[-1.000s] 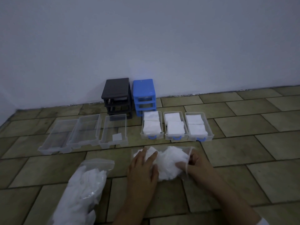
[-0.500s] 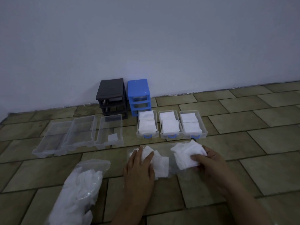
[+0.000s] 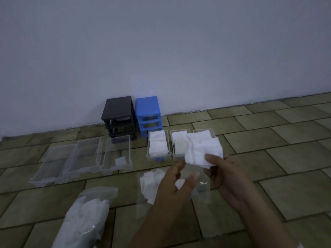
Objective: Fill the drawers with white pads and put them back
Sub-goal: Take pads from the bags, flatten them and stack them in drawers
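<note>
Three clear drawers (image 3: 116, 154) lie unfilled at 9 o'clock. Right hand (image 3: 227, 178) pinches white pads (image 3: 203, 151) aloft; left hand (image 3: 176, 187) relaxed, fingers apart. Advice: square the stack, lay it flat.

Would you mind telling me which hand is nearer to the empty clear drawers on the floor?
Left. The left hand hovers open just right of the empty clear drawers; the right hand is farther right, gripping a stack of white pads.
</note>
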